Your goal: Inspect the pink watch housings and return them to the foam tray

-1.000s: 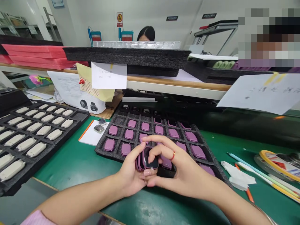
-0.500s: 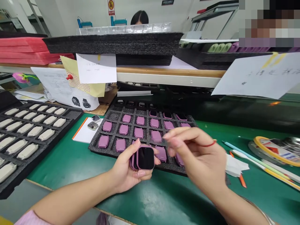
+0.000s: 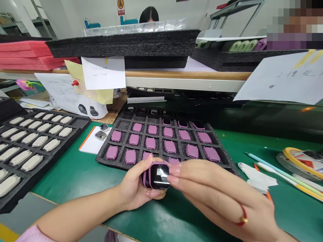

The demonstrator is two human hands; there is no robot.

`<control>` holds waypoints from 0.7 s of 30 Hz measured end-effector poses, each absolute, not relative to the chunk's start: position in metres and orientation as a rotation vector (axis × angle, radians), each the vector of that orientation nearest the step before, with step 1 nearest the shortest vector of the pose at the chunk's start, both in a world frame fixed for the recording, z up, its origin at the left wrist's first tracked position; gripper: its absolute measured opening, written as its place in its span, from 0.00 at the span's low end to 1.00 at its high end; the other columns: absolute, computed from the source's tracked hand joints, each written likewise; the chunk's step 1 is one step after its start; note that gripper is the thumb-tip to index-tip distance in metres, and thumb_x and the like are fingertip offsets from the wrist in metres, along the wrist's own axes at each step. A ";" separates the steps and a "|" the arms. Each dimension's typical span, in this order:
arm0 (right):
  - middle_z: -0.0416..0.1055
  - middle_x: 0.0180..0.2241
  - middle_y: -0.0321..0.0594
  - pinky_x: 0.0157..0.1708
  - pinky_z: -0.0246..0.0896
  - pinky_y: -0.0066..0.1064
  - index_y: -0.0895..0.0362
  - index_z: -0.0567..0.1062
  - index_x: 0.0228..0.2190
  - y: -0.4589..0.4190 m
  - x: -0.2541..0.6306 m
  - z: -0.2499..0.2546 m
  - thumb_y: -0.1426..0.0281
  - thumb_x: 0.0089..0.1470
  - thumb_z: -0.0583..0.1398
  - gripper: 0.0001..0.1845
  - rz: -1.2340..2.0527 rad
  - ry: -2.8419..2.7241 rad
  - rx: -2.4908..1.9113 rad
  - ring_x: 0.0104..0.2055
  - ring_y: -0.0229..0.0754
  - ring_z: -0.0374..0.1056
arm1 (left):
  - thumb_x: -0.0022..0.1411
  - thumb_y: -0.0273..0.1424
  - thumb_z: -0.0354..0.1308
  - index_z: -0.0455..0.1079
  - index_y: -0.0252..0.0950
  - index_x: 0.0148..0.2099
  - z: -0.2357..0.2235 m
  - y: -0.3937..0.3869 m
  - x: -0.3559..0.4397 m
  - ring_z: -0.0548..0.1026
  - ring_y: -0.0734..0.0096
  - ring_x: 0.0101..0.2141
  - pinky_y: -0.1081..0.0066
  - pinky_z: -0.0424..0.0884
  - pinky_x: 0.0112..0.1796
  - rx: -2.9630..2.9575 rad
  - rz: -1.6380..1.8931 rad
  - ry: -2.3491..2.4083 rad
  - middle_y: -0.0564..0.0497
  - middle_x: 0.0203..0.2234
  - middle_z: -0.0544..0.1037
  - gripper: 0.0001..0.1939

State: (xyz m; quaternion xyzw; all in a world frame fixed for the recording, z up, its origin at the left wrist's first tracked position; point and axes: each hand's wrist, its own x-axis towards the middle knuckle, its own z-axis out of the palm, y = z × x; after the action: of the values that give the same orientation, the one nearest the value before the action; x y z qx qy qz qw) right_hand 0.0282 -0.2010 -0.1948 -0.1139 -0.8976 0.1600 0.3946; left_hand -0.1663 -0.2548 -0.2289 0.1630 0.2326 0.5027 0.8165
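My left hand (image 3: 135, 188) is wrapped around a small stack of purple smartwatches. The front smartwatch (image 3: 159, 176) has a black glass face turned up, with a bright reflection on it; purple rims show behind it. The fingertips of my right hand (image 3: 217, 191) are pressed together at its right edge, with the thumb mostly hidden. Beyond both hands lies a black foam tray (image 3: 101, 158). Several purple watch cases sit back-up in its pockets, and black-faced ones stand in the rear row.
To the left is another foam tray (image 3: 57, 154) of whitish watch cases. Two watch pieces rest on a white pad (image 3: 91, 144). At right lie a crumpled tissue (image 3: 259, 176), pens (image 3: 277, 174) and a tape roll (image 3: 300, 161). A shelf edge (image 3: 181, 80) crosses above; a person sits behind.
My right hand has come down and left from above the tray to the front smartwatch's edge. The stack in my left hand has shifted slightly down and right, and its glass now catches light.
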 end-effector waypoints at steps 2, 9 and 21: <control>0.79 0.50 0.33 0.52 0.75 0.34 0.43 0.67 0.62 -0.201 0.027 -0.199 0.76 0.66 0.54 0.27 0.447 -2.334 -0.166 0.50 0.43 0.77 | 0.53 0.48 0.69 0.76 0.32 0.36 -0.228 -0.256 -0.167 0.62 0.84 0.14 0.81 0.48 0.17 0.339 1.061 0.512 0.54 0.20 0.71 0.22; 0.81 0.38 0.37 0.37 0.74 0.39 0.47 0.66 0.62 -0.206 0.007 -0.205 0.72 0.61 0.62 0.29 0.253 -2.293 -0.195 0.36 0.45 0.76 | 0.54 0.51 0.68 0.74 0.32 0.36 -0.231 -0.258 -0.164 0.55 0.87 0.14 0.81 0.45 0.16 0.407 1.119 0.590 0.57 0.19 0.67 0.25; 0.76 0.47 0.42 0.50 0.70 0.38 0.49 0.68 0.55 -0.203 0.002 -0.209 0.67 0.51 0.72 0.32 0.599 -2.230 -0.398 0.48 0.45 0.72 | 0.49 0.51 0.71 0.70 0.34 0.35 -0.228 -0.257 -0.164 0.51 0.88 0.12 0.81 0.43 0.15 0.368 1.187 0.702 0.59 0.17 0.68 0.26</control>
State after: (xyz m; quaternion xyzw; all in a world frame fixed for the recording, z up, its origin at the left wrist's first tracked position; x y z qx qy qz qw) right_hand 0.0024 -0.2026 -0.2091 -0.1564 -0.8770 0.2355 0.3886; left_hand -0.1638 -0.2569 -0.2280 0.1689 0.3218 0.5445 0.7559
